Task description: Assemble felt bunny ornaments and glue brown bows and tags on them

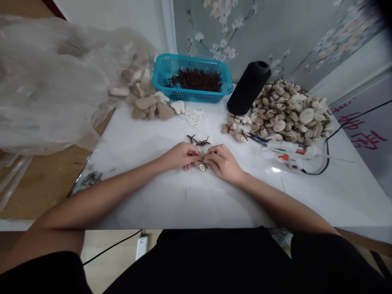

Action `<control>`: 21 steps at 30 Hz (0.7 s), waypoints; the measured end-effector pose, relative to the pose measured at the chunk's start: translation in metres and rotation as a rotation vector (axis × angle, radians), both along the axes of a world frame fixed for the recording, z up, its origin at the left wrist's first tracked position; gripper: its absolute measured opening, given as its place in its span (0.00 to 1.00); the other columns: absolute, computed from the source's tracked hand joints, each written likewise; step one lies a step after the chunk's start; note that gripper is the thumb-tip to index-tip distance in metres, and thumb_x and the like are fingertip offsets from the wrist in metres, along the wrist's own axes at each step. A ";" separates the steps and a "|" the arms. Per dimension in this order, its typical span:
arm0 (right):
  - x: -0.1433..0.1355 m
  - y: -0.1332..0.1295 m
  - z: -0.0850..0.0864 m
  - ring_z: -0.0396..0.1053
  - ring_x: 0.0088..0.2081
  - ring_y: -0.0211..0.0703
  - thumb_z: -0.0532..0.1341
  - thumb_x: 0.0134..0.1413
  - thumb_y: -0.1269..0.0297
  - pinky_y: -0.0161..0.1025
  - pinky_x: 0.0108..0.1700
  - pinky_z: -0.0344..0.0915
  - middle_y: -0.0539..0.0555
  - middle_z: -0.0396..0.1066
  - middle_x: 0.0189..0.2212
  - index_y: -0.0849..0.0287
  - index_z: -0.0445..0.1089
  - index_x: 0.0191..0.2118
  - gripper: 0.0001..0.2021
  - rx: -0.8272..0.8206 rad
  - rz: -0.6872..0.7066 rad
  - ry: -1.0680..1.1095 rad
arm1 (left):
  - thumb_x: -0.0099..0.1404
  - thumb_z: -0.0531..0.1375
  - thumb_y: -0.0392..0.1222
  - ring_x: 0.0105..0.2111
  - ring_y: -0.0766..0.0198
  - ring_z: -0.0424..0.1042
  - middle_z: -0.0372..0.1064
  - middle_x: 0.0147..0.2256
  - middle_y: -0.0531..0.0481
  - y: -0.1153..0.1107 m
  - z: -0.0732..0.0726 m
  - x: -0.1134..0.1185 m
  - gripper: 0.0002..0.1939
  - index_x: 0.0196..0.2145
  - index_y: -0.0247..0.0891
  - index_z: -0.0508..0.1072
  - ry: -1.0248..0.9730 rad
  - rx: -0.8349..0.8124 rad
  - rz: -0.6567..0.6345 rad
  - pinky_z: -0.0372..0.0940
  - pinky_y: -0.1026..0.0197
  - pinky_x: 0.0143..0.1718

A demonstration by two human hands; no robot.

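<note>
Between my two hands is a small beige fabric piece (201, 166) with a white label and a dark brown bow. My left hand (184, 156) pinches its left side. Fingers of my right hand (223, 162) are closed at its right upper edge, on the brown bow (206, 163). Just beyond my fingers lie loose brown bows (202, 143). Farther back is a scatter of small white labels (196, 116), with beige and white fabric pieces (153, 107) to its left.
A blue basket (191, 97) of brown bows stands at the back, beside a black cone (248, 87). A large heap of fabric pieces (288, 112) and a corded glue gun (290, 152) lie right. Plastic bags (61, 85) bulge at left; dark thread scraps (92, 178) lie near my left forearm.
</note>
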State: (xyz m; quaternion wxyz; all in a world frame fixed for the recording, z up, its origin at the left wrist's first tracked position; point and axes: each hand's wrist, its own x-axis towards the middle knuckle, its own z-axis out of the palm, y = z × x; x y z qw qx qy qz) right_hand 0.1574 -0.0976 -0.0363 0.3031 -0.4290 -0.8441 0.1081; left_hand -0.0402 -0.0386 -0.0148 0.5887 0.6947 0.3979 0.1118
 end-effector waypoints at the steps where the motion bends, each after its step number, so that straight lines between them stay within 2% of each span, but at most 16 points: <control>1: 0.000 0.000 0.002 0.63 0.40 0.45 0.55 0.59 0.66 0.45 0.43 0.64 0.57 0.67 0.38 0.57 0.70 0.35 0.06 0.003 -0.008 0.040 | 0.58 0.61 0.38 0.13 0.72 0.64 0.67 0.17 0.54 0.000 0.001 0.000 0.06 0.31 0.31 0.74 0.006 -0.001 0.002 0.60 0.71 0.15; 4: 0.005 -0.006 0.014 0.65 0.41 0.44 0.55 0.59 0.66 0.45 0.44 0.65 0.56 0.65 0.37 0.56 0.69 0.35 0.05 0.046 -0.095 0.238 | 0.58 0.61 0.41 0.14 0.72 0.63 0.66 0.17 0.54 0.000 0.003 -0.001 0.09 0.31 0.31 0.74 0.026 0.000 0.015 0.59 0.71 0.15; 7: 0.020 -0.023 0.031 0.66 0.39 0.44 0.57 0.57 0.67 0.45 0.43 0.66 0.55 0.64 0.35 0.56 0.68 0.35 0.03 0.160 -0.206 0.378 | 0.58 0.62 0.44 0.14 0.74 0.62 0.67 0.19 0.53 -0.003 0.007 -0.001 0.11 0.33 0.31 0.74 0.032 0.010 0.037 0.58 0.71 0.14; 10: 0.053 -0.050 0.040 0.67 0.36 0.45 0.60 0.53 0.68 0.47 0.40 0.66 0.54 0.65 0.34 0.54 0.68 0.34 0.03 0.359 -0.279 0.365 | 0.57 0.62 0.47 0.15 0.74 0.61 0.68 0.22 0.53 -0.012 0.012 0.001 0.14 0.34 0.31 0.73 0.024 0.030 0.057 0.57 0.71 0.15; 13: 0.098 -0.077 0.035 0.67 0.34 0.45 0.62 0.50 0.69 0.47 0.37 0.66 0.53 0.65 0.31 0.53 0.69 0.32 0.03 0.495 -0.412 0.331 | 0.58 0.61 0.49 0.17 0.72 0.64 0.68 0.22 0.53 -0.021 0.016 0.012 0.16 0.36 0.31 0.72 -0.012 0.017 0.060 0.59 0.70 0.17; 17: 0.154 -0.101 0.022 0.66 0.32 0.43 0.65 0.47 0.68 0.46 0.37 0.65 0.52 0.66 0.29 0.55 0.71 0.29 0.03 0.507 -0.709 0.403 | 0.59 0.60 0.51 0.20 0.70 0.67 0.68 0.25 0.52 -0.011 0.027 0.049 0.18 0.39 0.33 0.70 -0.112 0.079 0.113 0.61 0.69 0.17; 19: 0.172 -0.107 0.016 0.66 0.32 0.43 0.66 0.46 0.66 0.46 0.38 0.64 0.52 0.65 0.28 0.57 0.70 0.28 0.04 0.532 -0.851 0.502 | 0.61 0.57 0.53 0.24 0.68 0.69 0.69 0.28 0.50 0.007 0.033 0.077 0.18 0.41 0.34 0.69 -0.181 0.189 0.155 0.63 0.68 0.19; 21: 0.183 -0.110 0.011 0.65 0.32 0.43 0.67 0.45 0.64 0.46 0.37 0.64 0.52 0.64 0.28 0.58 0.69 0.27 0.06 0.534 -0.930 0.582 | 0.63 0.54 0.53 0.30 0.65 0.71 0.71 0.33 0.48 0.029 0.036 0.105 0.19 0.43 0.35 0.68 -0.174 0.350 0.169 0.67 0.66 0.26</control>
